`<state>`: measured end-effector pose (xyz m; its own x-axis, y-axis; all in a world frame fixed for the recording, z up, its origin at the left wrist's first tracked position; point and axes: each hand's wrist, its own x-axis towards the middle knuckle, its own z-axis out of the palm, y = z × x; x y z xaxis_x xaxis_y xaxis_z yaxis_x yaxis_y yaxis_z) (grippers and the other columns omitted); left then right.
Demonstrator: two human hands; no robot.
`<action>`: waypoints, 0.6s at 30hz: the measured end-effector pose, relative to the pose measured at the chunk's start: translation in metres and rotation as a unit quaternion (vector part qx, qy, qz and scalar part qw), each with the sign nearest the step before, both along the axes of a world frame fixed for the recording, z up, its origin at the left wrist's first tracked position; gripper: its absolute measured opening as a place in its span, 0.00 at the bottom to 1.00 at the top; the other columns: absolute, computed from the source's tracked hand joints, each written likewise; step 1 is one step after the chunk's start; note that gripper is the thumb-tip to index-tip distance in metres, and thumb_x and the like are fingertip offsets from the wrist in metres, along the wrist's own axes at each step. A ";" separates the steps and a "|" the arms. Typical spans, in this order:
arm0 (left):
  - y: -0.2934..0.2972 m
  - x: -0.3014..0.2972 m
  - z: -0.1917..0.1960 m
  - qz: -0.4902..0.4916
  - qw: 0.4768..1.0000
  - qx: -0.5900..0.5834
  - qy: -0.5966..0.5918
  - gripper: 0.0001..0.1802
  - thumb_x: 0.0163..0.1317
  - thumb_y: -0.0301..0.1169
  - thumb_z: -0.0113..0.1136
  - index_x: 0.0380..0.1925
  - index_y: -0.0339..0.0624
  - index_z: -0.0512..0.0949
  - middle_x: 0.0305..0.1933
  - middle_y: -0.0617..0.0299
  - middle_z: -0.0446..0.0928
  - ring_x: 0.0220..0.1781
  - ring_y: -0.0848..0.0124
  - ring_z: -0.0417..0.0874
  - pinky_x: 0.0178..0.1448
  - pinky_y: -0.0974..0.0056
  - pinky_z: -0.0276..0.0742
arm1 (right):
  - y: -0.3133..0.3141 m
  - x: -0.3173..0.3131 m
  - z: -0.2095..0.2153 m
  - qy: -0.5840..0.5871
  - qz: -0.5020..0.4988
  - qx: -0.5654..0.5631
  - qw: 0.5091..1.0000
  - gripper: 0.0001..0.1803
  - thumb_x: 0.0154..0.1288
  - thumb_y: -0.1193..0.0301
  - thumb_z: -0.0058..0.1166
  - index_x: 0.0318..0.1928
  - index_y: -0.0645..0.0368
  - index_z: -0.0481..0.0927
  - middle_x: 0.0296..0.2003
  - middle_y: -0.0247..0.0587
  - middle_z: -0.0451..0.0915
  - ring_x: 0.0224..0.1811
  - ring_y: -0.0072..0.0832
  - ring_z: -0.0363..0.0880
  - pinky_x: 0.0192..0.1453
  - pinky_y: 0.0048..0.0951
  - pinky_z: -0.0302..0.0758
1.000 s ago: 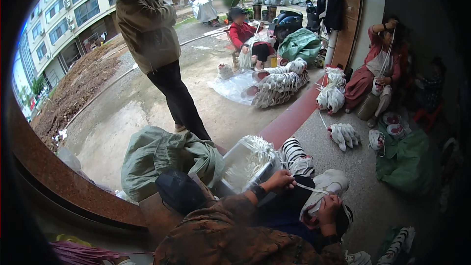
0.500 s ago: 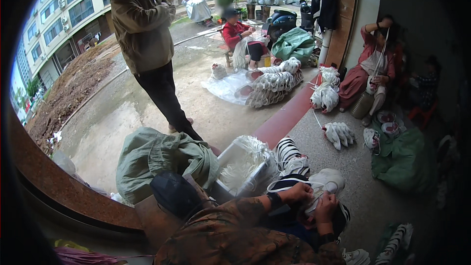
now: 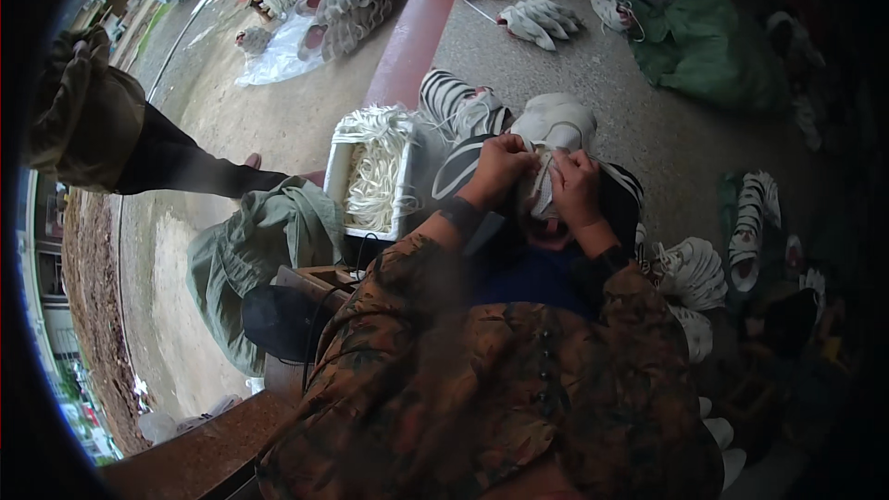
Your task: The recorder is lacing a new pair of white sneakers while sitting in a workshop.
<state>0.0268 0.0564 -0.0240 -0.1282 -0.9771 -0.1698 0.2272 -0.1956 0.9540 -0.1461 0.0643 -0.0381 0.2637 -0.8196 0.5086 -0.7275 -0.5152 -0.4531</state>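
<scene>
A white shoe (image 3: 539, 193) lies in my lap between my knees, its reddish inside showing at the near end. My left hand (image 3: 505, 169) is closed in a pinch over its far left side, on what looks like a white shoelace. From the other side my right hand (image 3: 576, 187) grips the shoe's upper, with bent fingers close to the left fingertips. The exact hold of the fingertips is too small to make out. Just beyond both hands rests a bundle of white shoes (image 3: 556, 118).
A white box (image 3: 405, 187) of loose white laces stands left of my knees, beside a green sack (image 3: 264, 245). Striped shoes (image 3: 458, 102) lie ahead. More shoe bundles (image 3: 540, 22) and a dark green sack (image 3: 713, 51) are farther off. A standing person (image 3: 102, 125) is at left.
The view has tilted down and turned, so my lap and hands now sit nearer the middle. Both hands stay at the shoe, fingertips closer together. The lace box shows more fully.
</scene>
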 end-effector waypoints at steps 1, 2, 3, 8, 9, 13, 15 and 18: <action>-0.001 -0.001 0.002 0.002 1.000 0.002 0.004 0.04 0.54 0.23 0.61 0.25 0.35 0.76 0.24 0.63 0.77 0.25 0.78 0.76 0.31 0.73 0.72 | 0.001 0.000 0.001 0.003 -0.010 0.006 1.000 0.12 0.50 0.74 0.58 0.38 0.56 0.78 0.29 0.41 0.72 0.34 0.42 0.71 0.41 0.41 0.67; -0.002 -0.001 0.005 0.003 1.000 0.011 -0.010 0.04 0.54 0.23 0.61 0.25 0.36 0.76 0.24 0.63 0.77 0.25 0.78 0.76 0.31 0.73 0.72 | 0.000 0.002 0.003 0.000 -0.008 0.000 1.000 0.12 0.50 0.74 0.58 0.38 0.55 0.78 0.28 0.41 0.72 0.34 0.41 0.71 0.41 0.40 0.67; -0.002 -0.002 0.007 0.012 1.000 0.005 -0.007 0.04 0.54 0.23 0.61 0.25 0.36 0.76 0.24 0.63 0.77 0.25 0.78 0.76 0.31 0.73 0.72 | 0.000 0.003 0.005 -0.004 -0.005 -0.005 1.000 0.13 0.49 0.74 0.58 0.39 0.55 0.79 0.28 0.40 0.72 0.34 0.40 0.72 0.41 0.39 0.67; -0.011 -0.012 0.008 0.044 0.999 0.002 -0.008 0.06 0.50 0.18 0.61 0.22 0.37 0.74 0.21 0.62 0.77 0.21 0.77 0.76 0.27 0.72 0.72 | 0.001 0.006 0.013 -0.015 -0.005 0.003 1.000 0.14 0.49 0.74 0.58 0.40 0.56 0.79 0.27 0.39 0.72 0.33 0.38 0.72 0.42 0.38 0.66; -0.012 -0.013 0.007 0.063 0.997 -0.018 -0.036 0.06 0.50 0.17 0.61 0.22 0.37 0.73 0.20 0.62 0.76 0.20 0.77 0.75 0.26 0.72 0.72 | 0.001 0.005 0.013 -0.017 -0.004 0.002 1.000 0.14 0.49 0.75 0.58 0.40 0.56 0.79 0.27 0.39 0.72 0.34 0.38 0.72 0.42 0.38 0.66; -0.018 -0.016 0.004 0.066 0.991 -0.063 -0.094 0.06 0.48 0.19 0.61 0.21 0.38 0.73 0.19 0.60 0.76 0.19 0.72 0.76 0.26 0.69 0.72 | -0.002 0.004 0.007 -0.031 0.004 0.001 1.000 0.13 0.50 0.75 0.57 0.40 0.56 0.79 0.27 0.38 0.71 0.34 0.37 0.72 0.42 0.37 0.66; -0.021 -0.018 0.004 0.054 0.952 -0.131 -0.272 0.04 0.48 0.24 0.60 0.21 0.38 0.74 0.22 0.56 0.77 0.22 0.63 0.78 0.28 0.64 0.73 | -0.003 0.004 0.004 -0.035 0.002 0.000 0.999 0.13 0.50 0.75 0.56 0.40 0.56 0.79 0.27 0.38 0.71 0.34 0.38 0.72 0.42 0.37 0.66; -0.023 -0.027 0.004 0.028 0.844 -0.262 -0.467 0.07 0.47 0.30 0.60 0.20 0.39 0.75 0.25 0.50 0.78 0.27 0.51 0.79 0.31 0.55 0.75 | -0.006 0.003 0.000 -0.044 -0.006 0.006 0.999 0.12 0.50 0.76 0.55 0.39 0.55 0.79 0.27 0.38 0.72 0.34 0.39 0.72 0.41 0.37 0.66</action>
<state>-0.0004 0.0339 -0.0201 -0.1289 -0.9496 0.2859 -0.6775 0.2948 0.6739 -0.1427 0.0585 -0.0385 0.2083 -0.8291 0.5188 -0.6910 -0.5002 -0.5219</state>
